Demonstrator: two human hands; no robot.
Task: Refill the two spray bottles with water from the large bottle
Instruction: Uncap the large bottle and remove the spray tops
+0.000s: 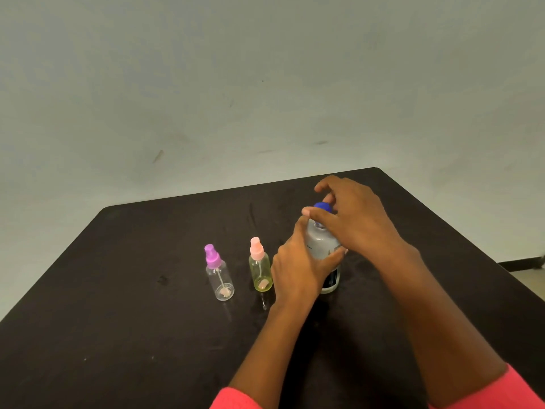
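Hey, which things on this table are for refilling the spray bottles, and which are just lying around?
For the job: large bottle, blue cap, purple-topped spray bottle, pink-topped spray bottle, left hand, right hand.
Just there: dark table, wall.

Right of centre, my left hand (298, 270) grips the large bottle (321, 245) by its body while my right hand (354, 219) curls round its blue cap (322, 206). Left of them on the dark table (132, 290) stand the pink-topped spray bottle (260, 268), just beside my left hand, and the purple-topped spray bottle (219, 274), both upright.
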